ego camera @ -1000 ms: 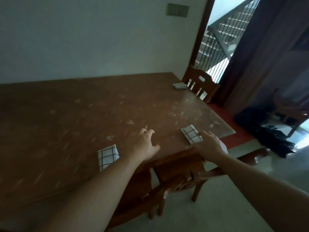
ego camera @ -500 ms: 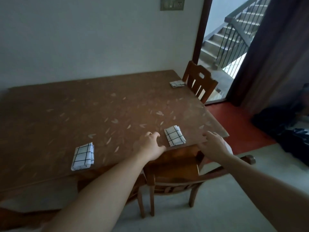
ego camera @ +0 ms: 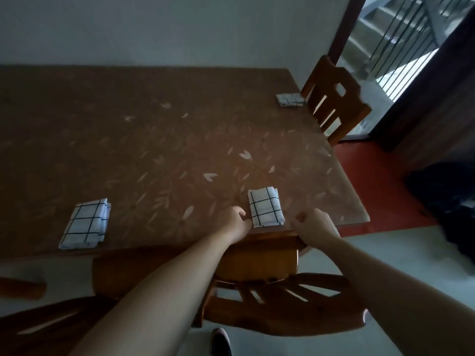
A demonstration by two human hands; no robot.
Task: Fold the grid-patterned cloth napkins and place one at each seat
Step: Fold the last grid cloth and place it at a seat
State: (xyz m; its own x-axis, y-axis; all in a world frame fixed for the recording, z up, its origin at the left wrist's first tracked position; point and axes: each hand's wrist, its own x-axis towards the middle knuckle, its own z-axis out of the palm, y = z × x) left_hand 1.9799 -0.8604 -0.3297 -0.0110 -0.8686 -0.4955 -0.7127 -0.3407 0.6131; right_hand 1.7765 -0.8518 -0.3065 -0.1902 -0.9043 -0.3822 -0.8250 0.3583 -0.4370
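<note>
Lying between both hands' fingers (ego camera: pixel 240 211): folded napkin (ego camera: pixel 266 206).

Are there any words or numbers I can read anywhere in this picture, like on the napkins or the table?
None: no words or numbers show.
Napkins: only black grid lines, no writing.
Table: only a leaf pattern.
Chairs: plain wood, no label.
</note>
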